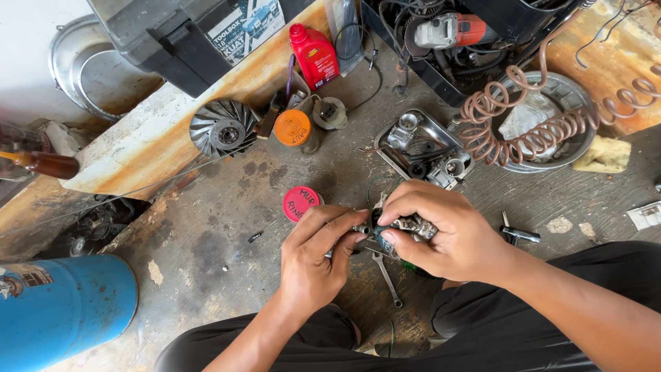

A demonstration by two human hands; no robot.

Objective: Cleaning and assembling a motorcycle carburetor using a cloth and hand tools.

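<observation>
Grey metal engine part point(413, 226) clamped in my right hand point(447, 234), fingers wrapped over top, held above spanner point(387, 277) on floor between my knees. My left hand point(320, 258) pinches small fitting point(361, 228) at part's left end. Step, I judge: seating or turning fitting. Next needs steady grip, straight twist.

Grey concrete floor point(206, 234) w/ dark oil stains is taking flat daylight. Rusty orange-cream sheet point(158, 131) is lying across it at upper left, white surface point(27, 48) showing beyond; blue gas cylinder point(62, 303) is resting bottom left.
</observation>
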